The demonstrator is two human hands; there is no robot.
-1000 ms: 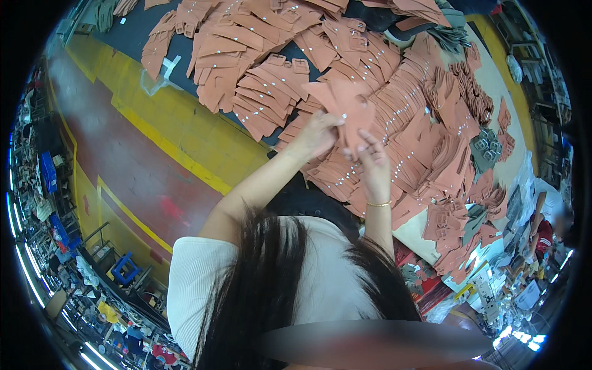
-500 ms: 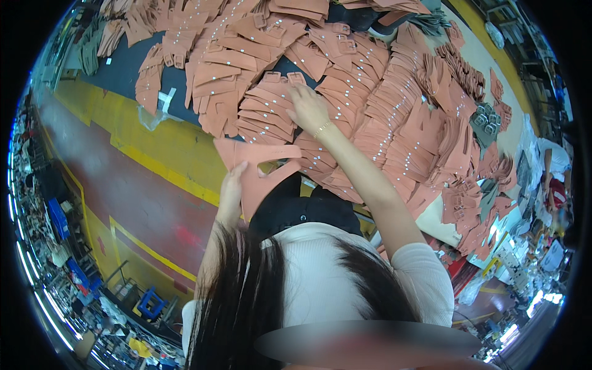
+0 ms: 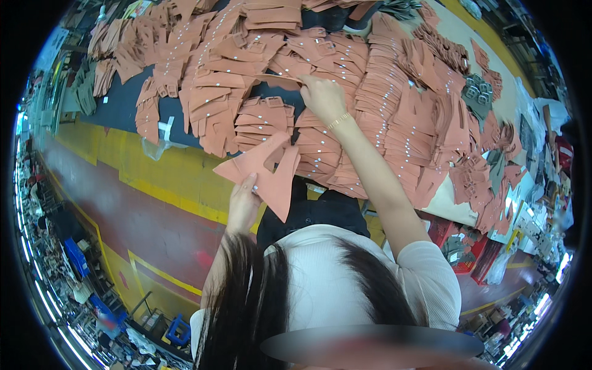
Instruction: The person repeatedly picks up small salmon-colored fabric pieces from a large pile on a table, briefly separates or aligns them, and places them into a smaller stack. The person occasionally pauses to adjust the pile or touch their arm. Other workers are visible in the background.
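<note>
My left hand (image 3: 245, 206) is closed on a salmon-coloured leather-like cut piece (image 3: 274, 182) with a triangular opening, held in front of the table's near edge. Over the table, my right hand (image 3: 324, 98) pinches the end of a second salmon piece (image 3: 280, 81), which is lifted and seen nearly edge-on. Just below that raised piece lies a fanned stack (image 3: 264, 118) of similar pieces, with covered buckles at its far end and small white marks along it. The fingertips of my right hand are partly hidden.
Long overlapping rows of salmon pieces (image 3: 385, 117) cover much of the dark table. Grey-green buckled pieces (image 3: 480, 92) lie at the right, and a clear plastic bag (image 3: 157, 148) hangs at the left edge. A red and yellow floor (image 3: 142, 185) extends to the left.
My right hand has moved slightly up and raised a piece off the near stack. The piece in my left hand has turned and shifted a little lower.
</note>
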